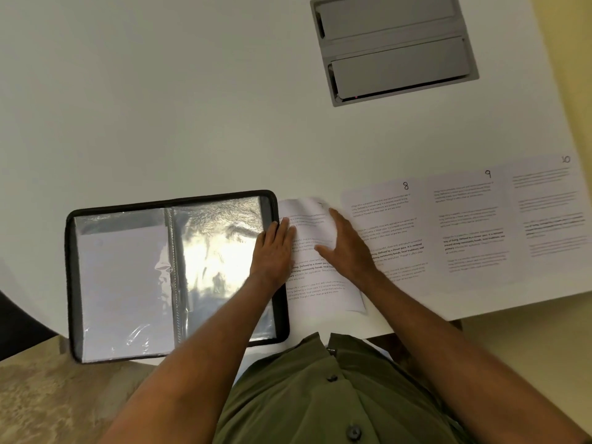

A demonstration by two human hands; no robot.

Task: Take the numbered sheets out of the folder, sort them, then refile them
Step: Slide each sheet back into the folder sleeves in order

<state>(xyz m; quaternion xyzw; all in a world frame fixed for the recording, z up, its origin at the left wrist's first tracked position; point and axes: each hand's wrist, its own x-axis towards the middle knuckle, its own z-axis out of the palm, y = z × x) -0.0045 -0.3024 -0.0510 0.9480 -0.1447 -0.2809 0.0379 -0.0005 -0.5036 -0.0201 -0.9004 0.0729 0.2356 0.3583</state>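
Observation:
An open black-edged folder [69, 283] with clear plastic sleeves lies at the table's near edge; its left sleeve holds a sheet. Right of it lies a printed sheet [315, 283], its top blurred and slightly lifted. My left hand [274, 251] lies flat with straight fingers across the folder's right edge and that sheet's left margin. My right hand [347, 245] presses flat on the same sheet, fingers spread. Further right, sheets numbered 8 [397, 225], 9 [471, 225] and 10 [551, 213] lie side by side, overlapping.
The white table [160, 107] carries a grey recessed cable box [394, 46] with two lids at the back. The table's near edge runs just under the sheets on the right. A dark chair part [19, 328] shows at the left.

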